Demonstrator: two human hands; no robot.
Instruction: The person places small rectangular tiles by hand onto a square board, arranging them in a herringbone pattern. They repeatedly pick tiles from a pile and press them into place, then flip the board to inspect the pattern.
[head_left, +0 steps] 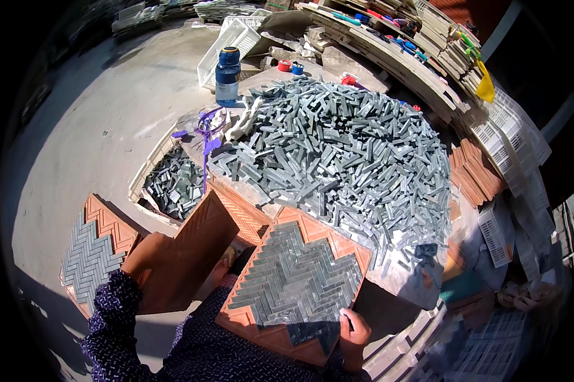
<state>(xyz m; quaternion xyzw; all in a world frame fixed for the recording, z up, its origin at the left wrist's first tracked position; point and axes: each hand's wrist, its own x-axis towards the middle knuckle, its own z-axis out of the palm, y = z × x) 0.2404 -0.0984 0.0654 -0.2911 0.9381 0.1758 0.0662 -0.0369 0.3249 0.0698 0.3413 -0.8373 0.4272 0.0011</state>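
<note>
My left hand (148, 253) is closed on the edge of a tilted orange tray (194, 245), whose plain side faces me. My right hand (354, 332) grips the lower right edge of an orange herringbone tray (294, 215), thumb on top. Grey-green stone strips (293, 274) lie in a zigzag pattern in that tray, with bare orange slots at its upper and lower ends. Beyond it spreads a big heap of loose stone strips (357, 146). Left of my left hand, another orange tray (134, 232) holds lighter grey strips.
A white crate (148, 167) of dark stone pieces stands left of the heap. Behind it are a blue water bottle (228, 79), a purple cord-like item (205, 137) and white gloves (243, 120). Stacked orange trays (475, 172) and white plastic crates (510, 130) line the right.
</note>
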